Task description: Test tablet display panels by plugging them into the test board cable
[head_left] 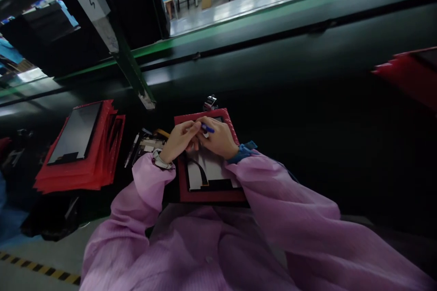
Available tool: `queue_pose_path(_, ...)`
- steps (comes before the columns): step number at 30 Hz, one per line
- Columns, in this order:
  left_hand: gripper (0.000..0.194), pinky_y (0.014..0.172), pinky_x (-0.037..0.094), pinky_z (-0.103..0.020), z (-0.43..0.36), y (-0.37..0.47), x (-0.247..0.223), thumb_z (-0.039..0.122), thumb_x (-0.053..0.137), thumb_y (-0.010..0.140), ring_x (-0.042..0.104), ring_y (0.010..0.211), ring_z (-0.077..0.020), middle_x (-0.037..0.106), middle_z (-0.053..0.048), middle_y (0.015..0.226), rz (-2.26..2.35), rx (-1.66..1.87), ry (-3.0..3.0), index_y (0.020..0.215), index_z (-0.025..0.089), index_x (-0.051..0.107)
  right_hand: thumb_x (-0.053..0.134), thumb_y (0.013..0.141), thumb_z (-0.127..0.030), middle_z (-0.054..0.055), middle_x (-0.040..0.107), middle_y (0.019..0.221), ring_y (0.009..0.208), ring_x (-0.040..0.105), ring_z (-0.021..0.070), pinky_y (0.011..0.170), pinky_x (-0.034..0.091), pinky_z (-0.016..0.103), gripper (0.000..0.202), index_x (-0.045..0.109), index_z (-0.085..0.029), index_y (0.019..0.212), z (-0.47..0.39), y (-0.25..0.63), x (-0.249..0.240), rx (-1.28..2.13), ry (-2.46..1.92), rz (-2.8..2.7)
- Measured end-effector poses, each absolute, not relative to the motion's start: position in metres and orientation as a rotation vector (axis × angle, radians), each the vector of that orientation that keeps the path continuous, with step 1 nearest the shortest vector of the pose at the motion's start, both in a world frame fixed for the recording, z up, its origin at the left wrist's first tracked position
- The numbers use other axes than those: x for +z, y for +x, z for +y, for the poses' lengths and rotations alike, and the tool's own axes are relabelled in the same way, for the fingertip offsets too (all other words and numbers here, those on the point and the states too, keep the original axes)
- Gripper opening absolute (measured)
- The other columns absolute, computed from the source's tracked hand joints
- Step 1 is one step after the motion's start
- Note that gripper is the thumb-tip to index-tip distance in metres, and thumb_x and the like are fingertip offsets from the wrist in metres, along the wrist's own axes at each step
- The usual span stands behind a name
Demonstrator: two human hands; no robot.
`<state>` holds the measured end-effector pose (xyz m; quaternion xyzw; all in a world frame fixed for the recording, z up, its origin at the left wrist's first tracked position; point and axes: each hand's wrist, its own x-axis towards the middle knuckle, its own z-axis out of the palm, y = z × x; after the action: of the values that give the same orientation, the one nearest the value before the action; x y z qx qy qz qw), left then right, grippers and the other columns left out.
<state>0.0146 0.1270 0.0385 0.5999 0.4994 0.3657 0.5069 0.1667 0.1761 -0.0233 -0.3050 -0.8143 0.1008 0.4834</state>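
My right hand (pixel 220 138), a blue strap at its wrist, is closed round a small blue tool (pixel 207 127) that looks like a pen or a slim handle; its tip is hidden. Fingertips meeting it, my left hand (pixel 180 140) is pinched closed, and what it grips, if anything, is hidden. Both hands are above a flat display panel (pixel 196 177) with a dark ribbon cable (pixel 201 170) across its pale back. Under the panel lies a red foam sheet (pixel 211 196) on the dark bench.
To the left stands a pile of red foam sheets (pixel 75 175) topped by another panel (pixel 77 132). Between lies a circuit assembly (pixel 148 144). A shiny metal object (pixel 210 102) sits behind. A green post (pixel 131 72) rises at back left. More red sheets (pixel 413 72) are at right.
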Motion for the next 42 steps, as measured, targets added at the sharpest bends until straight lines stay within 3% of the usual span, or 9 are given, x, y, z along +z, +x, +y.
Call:
queue_pose_path(3, 0.058, 0.047, 0.035, -0.023, 0.123, 0.011, 0.036, 0.072, 0.056, 0.091, 0.047, 0.048, -0.0089, 0.058, 0.0, 0.062, 1.346, 1.083, 1.689, 0.081, 0.015, 0.062, 0.058, 0.091, -0.03, 0.003, 0.064, 0.074, 0.065, 0.058, 0.0164, 0.062, 0.041, 0.029, 0.014, 0.055, -0.02, 0.082, 0.168, 0.17, -0.014, 0.365, -0.708, -1.927)
queue_pose_path(6, 0.051, 0.072, 0.05, -0.028, 0.118, 0.01, 0.034, 0.064, 0.057, 0.096, 0.062, 0.079, -0.016, 0.067, -0.007, 0.091, 1.424, 1.298, 2.125, 0.105, 0.014, 0.067, 0.049, 0.099, -0.036, -0.001, 0.053, 0.065, 0.054, 0.045, 0.0108, 0.056, 0.035, 0.027, 0.028, 0.053, -0.02, 0.077, 0.16, 0.173, -0.004, 0.755, -0.629, -1.796)
queue_pose_path(9, 0.054, 0.089, 0.051, -0.035, 0.117, 0.01, 0.03, 0.061, 0.048, 0.101, 0.066, 0.1, -0.0217, 0.07, -0.012, 0.109, 1.4, 1.085, 2.442, 0.126, 0.015, 0.06, 0.041, 0.106, -0.047, -0.001, 0.055, 0.072, 0.054, 0.042, 0.0085, 0.054, 0.034, 0.026, 0.038, 0.057, -0.019, 0.085, 0.154, 0.175, 0.003, 1.061, -0.58, -1.642)
queue_pose_path(12, 0.053, 0.08, 0.05, -0.032, 0.116, 0.011, 0.027, 0.057, 0.036, 0.106, 0.069, 0.089, -0.0213, 0.072, -0.01, 0.101, 1.454, 0.863, 2.434, 0.124, 0.015, 0.06, 0.047, 0.103, -0.057, -0.003, 0.05, 0.067, 0.053, 0.044, 0.0081, 0.055, 0.034, 0.025, 0.041, 0.056, -0.019, 0.09, 0.152, 0.175, 0.007, 1.078, -0.653, -1.614)
queue_pose_path(17, 0.048, 0.063, 0.04, -0.028, 0.106, 0.018, 0.037, 0.051, 0.027, 0.109, 0.065, 0.07, -0.0193, 0.065, -0.004, 0.079, 1.571, 0.603, 2.326, 0.105, 0.016, 0.06, 0.055, 0.097, -0.065, -0.003, 0.046, 0.061, 0.053, 0.04, 0.0065, 0.05, 0.03, 0.023, 0.054, 0.051, -0.018, 0.071, 0.155, 0.182, 0.014, 1.194, -0.637, -1.56)
queue_pose_path(22, 0.039, 0.061, 0.033, -0.026, 0.086, 0.027, 0.059, 0.046, 0.038, 0.108, 0.052, 0.063, -0.0132, 0.051, 0.002, 0.069, 1.519, 0.634, 2.064, 0.087, 0.018, 0.053, 0.067, 0.091, -0.061, -0.005, 0.042, 0.059, 0.047, 0.036, 0.0053, 0.043, 0.024, 0.021, 0.047, 0.06, -0.017, 0.077, 0.147, 0.188, 0.019, 1.429, -0.478, -1.423)
queue_pose_path(29, 0.061, 0.046, 0.019, -0.025, 0.061, 0.023, 0.072, 0.076, 0.055, 0.088, 0.025, 0.05, -0.0074, 0.028, 0.005, 0.057, 1.063, 0.761, 1.364, 0.068, 0.019, 0.041, 0.067, 0.094, -0.055, -0.003, 0.043, 0.058, 0.048, 0.039, 0.0082, 0.043, 0.028, 0.022, 0.038, 0.068, -0.019, 0.081, 0.125, 0.187, 0.014, 1.49, -0.37, -1.378)
queue_pose_path(35, 0.06, 0.042, 0.008, -0.021, 0.027, 0.029, 0.069, 0.065, 0.072, 0.081, 0.014, 0.045, -0.0035, 0.022, 0.008, 0.057, 0.822, 0.633, 0.89, 0.065, 0.019, 0.038, 0.061, 0.098, -0.053, -0.002, 0.048, 0.059, 0.048, 0.042, 0.0084, 0.043, 0.03, 0.023, 0.037, 0.065, -0.019, 0.084, 0.075, 0.19, 0.012, 1.516, -0.381, -1.383)
queue_pose_path(42, 0.06, 0.039, 0.008, -0.021, -0.04, 0.004, 0.041, 0.067, 0.064, 0.087, 0.008, 0.039, -0.0034, 0.016, 0.01, 0.05, 0.652, 0.537, 0.556, 0.065, 0.02, 0.034, 0.07, 0.092, -0.052, -0.007, 0.036, 0.048, 0.033, 0.026, 0.0043, 0.031, 0.02, 0.019, 0.036, 0.06, -0.025, 0.072, 0.045, 0.263, 0.032, 1.035, -0.601, -0.96)
